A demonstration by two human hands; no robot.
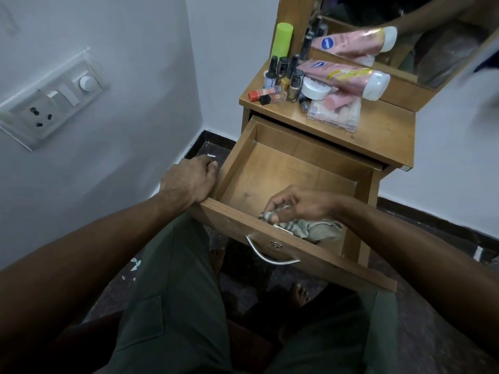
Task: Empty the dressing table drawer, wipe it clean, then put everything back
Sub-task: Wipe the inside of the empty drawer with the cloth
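I see the drawer (283,168) pulled well out of the dressing table (378,136), its wooden floor bare except near the front edge. My right hand (299,203) is down inside it at the front right corner, fingers and thumb curled and pinching a striped grey cloth (313,228), which lies bunched against the inside of the front panel. My left hand (189,180) curls over the drawer's left wall near the front left corner, gripping the rim.

Everything taken out crowds the table top's back left area: a pink lotion tube (345,76) lying across a white jar (316,89), several nail polish bottles (283,74) standing and one orange one tipped over by the left edge, a green-capped can (282,39) at the back, and a clear plastic case (334,114) nearer the front edge. The mirror (405,31) behind repeats the tube.

A metal handle (267,255) hangs on the drawer front. A switch panel (51,101) sits on the left wall.

The cloth's far end is hidden behind the front panel and under my wrist. The jar's label is too small to read fully, and the mirror's right side is blurred.
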